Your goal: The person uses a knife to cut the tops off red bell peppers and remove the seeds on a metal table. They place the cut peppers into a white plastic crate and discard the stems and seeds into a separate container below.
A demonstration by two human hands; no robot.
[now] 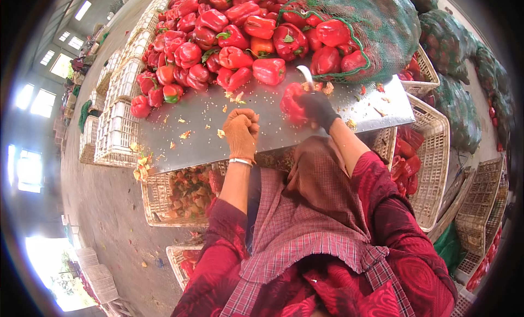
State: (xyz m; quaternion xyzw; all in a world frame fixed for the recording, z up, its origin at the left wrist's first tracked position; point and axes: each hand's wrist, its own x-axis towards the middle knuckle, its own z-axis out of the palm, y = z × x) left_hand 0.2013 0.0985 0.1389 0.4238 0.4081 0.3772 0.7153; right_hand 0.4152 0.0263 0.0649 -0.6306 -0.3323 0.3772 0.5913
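Note:
My left hand [242,131], in an orange-brown knit glove, is curled into a fist above the metal tabletop [192,131]; whether anything is inside it I cannot tell. In a black glove, my right hand [317,108] holds a knife with a curved blade [305,73], its tip pointing away from me. A blurred red bell pepper [292,103] is against the right hand's fingers, just over the table. Beyond both hands lies a large heap of red bell peppers [213,20], some inside the open mouth of a green mesh sack [380,34]. Seeds and core scraps [185,135] dot the metal.
Below the table's near edge stand a plastic crate [153,210] of pepper scraps and, at right, a crate [436,169] beside cut red peppers [405,163]. Stacked white crates [118,128] flank the table's left. Full mesh sacks [456,112] stand on the right.

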